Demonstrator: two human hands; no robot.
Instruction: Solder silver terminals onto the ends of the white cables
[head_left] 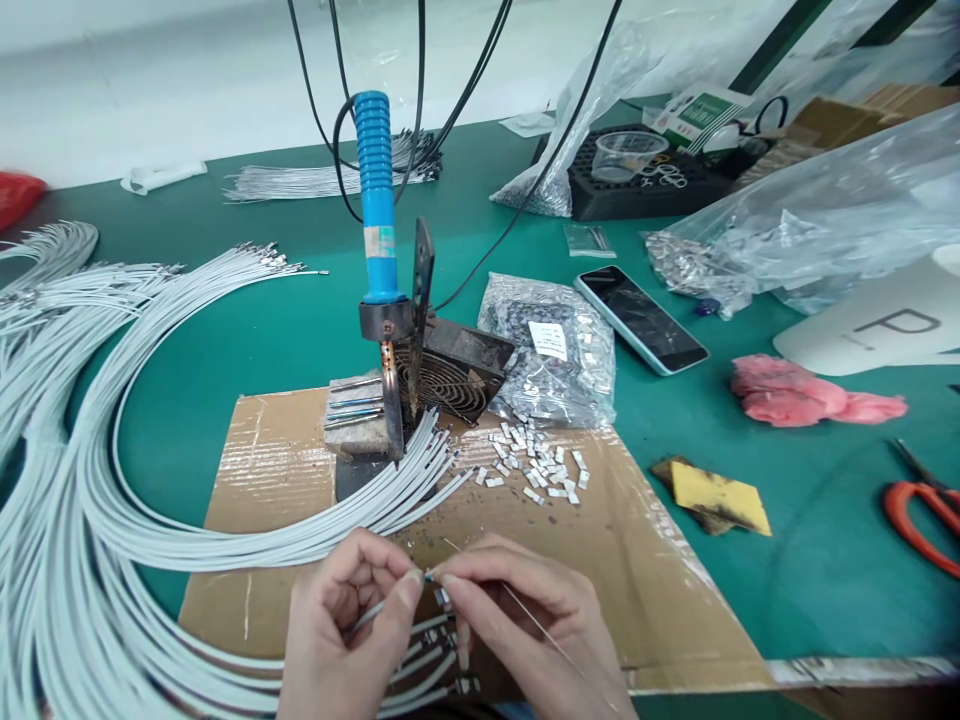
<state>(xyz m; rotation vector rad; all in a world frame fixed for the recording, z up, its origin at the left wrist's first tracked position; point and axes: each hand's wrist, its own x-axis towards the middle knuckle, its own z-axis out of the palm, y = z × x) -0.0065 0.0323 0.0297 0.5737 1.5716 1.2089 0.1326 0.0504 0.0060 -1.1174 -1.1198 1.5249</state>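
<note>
Near the front of the cardboard sheet, my left hand is closed, pinching the end of a white cable between thumb and forefinger. My right hand meets it fingertip to fingertip, also in a pinch, with a thin wire like solder running through it. The tiny tip between the fingers is mostly hidden. Below the hands lie several cable ends with metal connectors. Beyond them, a blue-handled soldering iron is mounted tip down, over a bundle of white cables.
Small metal pieces lie scattered right of the iron. A bag of parts, a phone, pink cloth, a yellow sponge and orange scissors are rightward. More cables fill the left; black cords hang above.
</note>
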